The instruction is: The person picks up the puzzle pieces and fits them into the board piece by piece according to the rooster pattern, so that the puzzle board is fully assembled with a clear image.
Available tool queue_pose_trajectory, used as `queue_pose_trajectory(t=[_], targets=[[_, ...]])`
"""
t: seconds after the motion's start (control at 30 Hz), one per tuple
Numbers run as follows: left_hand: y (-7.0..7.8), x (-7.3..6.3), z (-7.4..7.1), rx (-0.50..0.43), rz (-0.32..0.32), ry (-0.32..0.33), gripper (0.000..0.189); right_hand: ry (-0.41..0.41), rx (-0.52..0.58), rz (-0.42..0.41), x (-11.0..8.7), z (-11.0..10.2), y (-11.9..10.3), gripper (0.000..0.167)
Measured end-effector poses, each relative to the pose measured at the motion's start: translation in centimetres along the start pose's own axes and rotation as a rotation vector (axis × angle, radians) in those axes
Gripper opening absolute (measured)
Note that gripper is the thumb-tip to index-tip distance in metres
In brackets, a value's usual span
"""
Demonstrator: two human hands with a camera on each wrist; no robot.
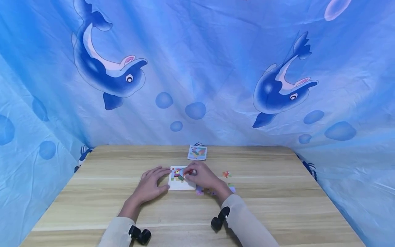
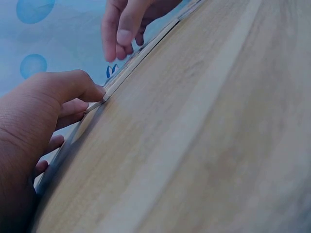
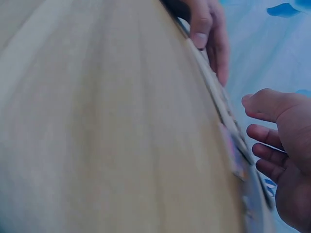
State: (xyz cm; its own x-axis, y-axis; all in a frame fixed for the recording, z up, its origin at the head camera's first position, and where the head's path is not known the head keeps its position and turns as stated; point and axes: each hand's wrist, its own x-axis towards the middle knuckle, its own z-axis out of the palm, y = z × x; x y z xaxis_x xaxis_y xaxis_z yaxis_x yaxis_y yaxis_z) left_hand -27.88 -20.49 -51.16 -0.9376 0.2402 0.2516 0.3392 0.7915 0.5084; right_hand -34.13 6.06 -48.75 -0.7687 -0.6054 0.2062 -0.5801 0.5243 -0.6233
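Note:
A small white-framed puzzle board [image 1: 180, 185] lies on the table, with a colourful rooster picture [image 1: 177, 174] in its upper part. My left hand [image 1: 150, 184] holds the board's left side, thumb at the near corner and index finger farther up. In the left wrist view, the left thumb [image 2: 97, 92] touches the board's edge. Over the board's right half is my right hand [image 1: 201, 176], thumb and fingers bent. Something red shows between them; whether it is a held piece or part of the picture is unclear. In the right wrist view, the right thumb [image 3: 260, 103] shows no piece at its tip.
A rooster picture card [image 1: 197, 153] lies at the table's far edge. Right of the board are an orange puzzle piece [image 1: 226, 174] and several purple and green pieces [image 1: 200, 190], partly under the right wrist. A blue dolphin-print cloth [image 1: 197, 68] hangs behind the wooden table [image 1: 277, 192].

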Motion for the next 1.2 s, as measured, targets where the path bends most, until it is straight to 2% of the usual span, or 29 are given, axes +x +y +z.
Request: queue_pose_trajectory(t=[0.1,0.2,0.3,0.53,0.67,0.77,1.0,1.2], targets=[[0.0,-0.1,-0.1,-0.004,-0.001,0.001,0.06,0.011,0.045,-0.009,-0.4,-1.1,0.0,0.024],[0.0,-0.1,-0.1,-0.002,0.004,-0.002,0.061,0.02,0.086,0.021,-1.1,-2.4,0.4,0.027],[0.1,-0.1,-0.1,0.0,0.011,-0.001,0.061,0.038,0.118,0.06,-2.1,-3.8,1.3,0.031],[0.0,0.0,-0.1,0.001,0.01,-0.004,0.061,0.113,0.113,0.111,-4.3,-6.3,4.0,0.03],[0.0,0.0,0.0,0.004,0.005,-0.008,0.061,0.114,0.165,0.201,-5.8,-7.4,5.0,0.029],[0.0,-0.1,-0.1,0.005,0.005,-0.007,0.06,0.112,0.187,0.23,-6.7,-8.2,5.8,0.029],[0.1,-0.1,-0.1,-0.005,0.005,-0.009,0.06,0.127,0.133,0.172,-8.3,-9.0,8.2,0.032],[0.1,-0.1,0.0,-0.003,0.003,-0.009,0.06,0.066,0.124,0.147,-9.3,-9.8,9.7,0.028]])
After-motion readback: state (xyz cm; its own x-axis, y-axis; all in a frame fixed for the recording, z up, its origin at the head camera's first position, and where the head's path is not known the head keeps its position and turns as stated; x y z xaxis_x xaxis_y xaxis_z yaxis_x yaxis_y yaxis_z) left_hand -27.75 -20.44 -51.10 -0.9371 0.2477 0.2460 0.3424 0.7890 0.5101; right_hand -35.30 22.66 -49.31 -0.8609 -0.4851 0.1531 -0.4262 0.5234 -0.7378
